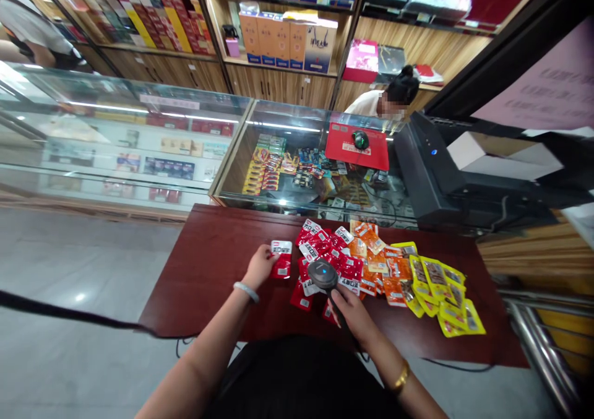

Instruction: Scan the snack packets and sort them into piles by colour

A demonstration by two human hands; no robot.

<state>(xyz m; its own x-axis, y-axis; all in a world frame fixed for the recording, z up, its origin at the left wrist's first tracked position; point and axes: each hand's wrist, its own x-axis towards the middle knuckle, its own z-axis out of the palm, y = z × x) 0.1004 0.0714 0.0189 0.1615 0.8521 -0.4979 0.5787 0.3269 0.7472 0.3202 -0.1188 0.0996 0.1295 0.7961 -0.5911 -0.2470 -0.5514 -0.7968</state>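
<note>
My left hand (258, 267) pinches a small red snack packet (281, 259) and holds it flat on the dark red table (208, 270), just left of the pile. My right hand (355, 314) is closed round the handle of a black handheld barcode scanner (323, 275), whose head points at the packets. A spread of several small packets covers the table's middle: red ones (325, 249) on the left, orange ones (375, 264) in the centre, yellow ones (440, 289) on the right. Each wrist wears a bracelet.
A glass display counter (139, 140) with boxed goods runs behind the table. On it lie a red mouse pad (357, 150) with a mouse, and a black monitor (431, 171). A seated person (385, 100) is behind the counter. Another person (32, 29) stands far left. A metal rail (538, 338) stands at right.
</note>
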